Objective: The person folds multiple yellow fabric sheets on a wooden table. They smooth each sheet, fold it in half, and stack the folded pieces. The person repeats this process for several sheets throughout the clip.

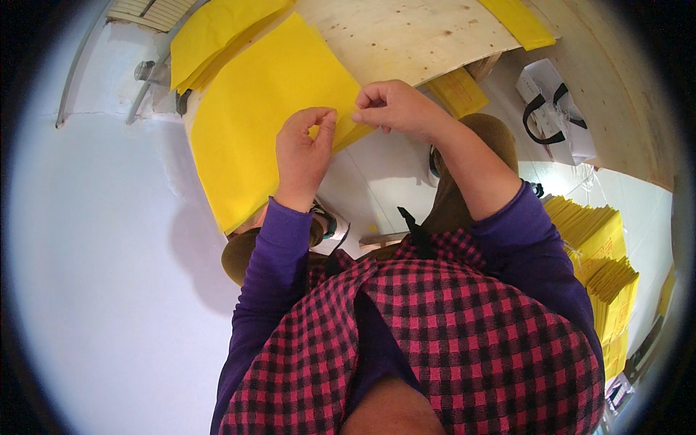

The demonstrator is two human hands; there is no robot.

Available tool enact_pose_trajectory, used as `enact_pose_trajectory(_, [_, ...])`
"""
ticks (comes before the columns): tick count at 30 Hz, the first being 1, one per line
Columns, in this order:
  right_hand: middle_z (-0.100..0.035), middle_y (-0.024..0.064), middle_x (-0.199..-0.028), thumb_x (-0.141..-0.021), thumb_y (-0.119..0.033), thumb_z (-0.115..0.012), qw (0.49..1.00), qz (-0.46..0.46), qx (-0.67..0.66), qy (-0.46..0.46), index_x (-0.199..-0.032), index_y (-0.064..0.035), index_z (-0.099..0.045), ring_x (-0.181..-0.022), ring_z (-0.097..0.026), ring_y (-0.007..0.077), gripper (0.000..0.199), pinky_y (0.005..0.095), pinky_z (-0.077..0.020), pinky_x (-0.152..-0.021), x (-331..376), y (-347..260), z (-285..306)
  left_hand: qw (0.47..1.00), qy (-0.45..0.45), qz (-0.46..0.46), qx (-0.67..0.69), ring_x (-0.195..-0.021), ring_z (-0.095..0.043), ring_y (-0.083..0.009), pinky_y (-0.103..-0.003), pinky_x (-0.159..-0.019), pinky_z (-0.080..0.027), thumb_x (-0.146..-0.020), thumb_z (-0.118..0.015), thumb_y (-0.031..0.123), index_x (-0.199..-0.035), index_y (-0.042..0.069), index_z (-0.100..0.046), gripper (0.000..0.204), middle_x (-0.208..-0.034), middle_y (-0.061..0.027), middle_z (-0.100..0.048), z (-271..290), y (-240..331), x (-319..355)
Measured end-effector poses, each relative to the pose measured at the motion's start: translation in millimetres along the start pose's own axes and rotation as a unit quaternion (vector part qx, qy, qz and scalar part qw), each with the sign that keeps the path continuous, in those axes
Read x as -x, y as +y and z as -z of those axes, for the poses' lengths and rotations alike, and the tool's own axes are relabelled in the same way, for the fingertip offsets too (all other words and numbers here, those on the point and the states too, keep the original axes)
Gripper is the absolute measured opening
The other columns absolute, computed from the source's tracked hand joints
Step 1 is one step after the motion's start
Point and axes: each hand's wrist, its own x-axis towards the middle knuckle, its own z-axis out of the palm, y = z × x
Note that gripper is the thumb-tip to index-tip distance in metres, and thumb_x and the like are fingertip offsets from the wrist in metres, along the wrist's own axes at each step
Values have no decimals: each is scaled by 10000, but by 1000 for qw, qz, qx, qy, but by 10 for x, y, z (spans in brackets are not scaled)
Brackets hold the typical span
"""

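Observation:
A large stack of flat yellow sheets (254, 109) lies at the near edge of the wooden table, with a corner hanging toward my lap. Over its right edge, my left hand (304, 156) is closed, thumb and forefinger pressed together. Close by on the right, my right hand (402, 109) is also closed in a pinch, its fingertips facing the left ones across a small gap. Whatever lies between the fingertips of either hand is too small to make out.
Another yellow pile (210, 47) rests at the far left of the wooden tabletop (406, 36). A yellow strip (518, 22) lies far right. Below the table edge is a yellow packet (458, 93). At right stand a white bag with black handles (540, 76) and tied yellow bundles (598, 243).

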Motion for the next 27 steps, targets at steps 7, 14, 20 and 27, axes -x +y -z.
enact_pose_trajectory(7, [-580,-7,-708,-827,-203,-687,999,12,-45,-5,-851,-34,-617,-620,-522,80,185,241,-453,-533,24,24,35,999,-21,-24,-36,-800,-610,-170,-286,-708,-441,-779,-734,142,-950,50,-695,197,-881,-85,-678,-7,-21,38])
enact_pose_trajectory(14, [-540,-26,-663,-836,-131,-674,999,-9,-28,-41,-812,-43,-584,-564,-478,59,128,222,-406,-512,56,23,50,1000,-8,-22,-7,-830,-638,-292,-349,-752,-493,-750,-731,106,-875,31,-680,155,-852,-131,-672,-32,-94,57])
enact_pose_trajectory(20, [-601,-6,-695,-851,-159,-658,999,-36,-13,-27,-807,-56,-595,-565,-488,60,128,214,-406,-514,108,46,79,1000,-20,-22,-6,-854,-633,-307,-361,-759,-492,-723,-754,114,-893,37,-675,203,-890,-131,-671,5,-84,67])
enact_pose_trajectory(27, [-624,-6,-704,-892,-236,-620,999,-30,-10,-22,-789,-72,-611,-534,-475,52,193,205,-393,-491,122,20,124,979,-30,-173,-108,-869,-622,-329,-390,-752,-491,-666,-769,108,-910,52,-673,269,-940,-127,-671,20,8,103])
